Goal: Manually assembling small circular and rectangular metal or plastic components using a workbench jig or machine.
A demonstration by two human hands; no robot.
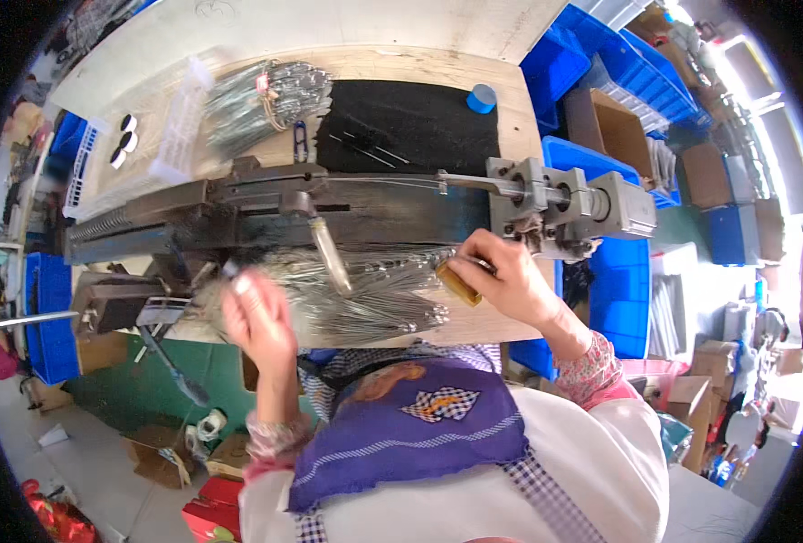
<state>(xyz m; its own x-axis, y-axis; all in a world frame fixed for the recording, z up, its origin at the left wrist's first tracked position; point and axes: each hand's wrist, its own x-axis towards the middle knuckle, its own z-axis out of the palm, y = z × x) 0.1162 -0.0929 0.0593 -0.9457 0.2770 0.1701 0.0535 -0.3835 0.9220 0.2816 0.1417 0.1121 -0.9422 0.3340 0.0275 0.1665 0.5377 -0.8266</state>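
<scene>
My right hand (505, 281) is closed around a brass-coloured, flat-sided piece (460, 282) at the bench's front edge. My left hand (261, 317) is blurred, its fingers pinched together round something small and pale at the fingertips, too smeared to name. Between the hands lies a heap of thin silvery wire pieces (374, 294). Behind them runs a long dark metal bench machine (401, 213) with a lever (331, 258) whose pale handle points towards me. Thin wires (383, 179) stretch along its top to a grey clamp and motor unit (582, 204).
A tied bundle of wires (266, 100) and a clear plastic basket (148, 145) lie at the back left. On a black mat (410, 113) are a few loose wires and a blue cap (481, 99). Blue bins (618, 290) stand right of the bench. A metal rod (26, 320) juts out left.
</scene>
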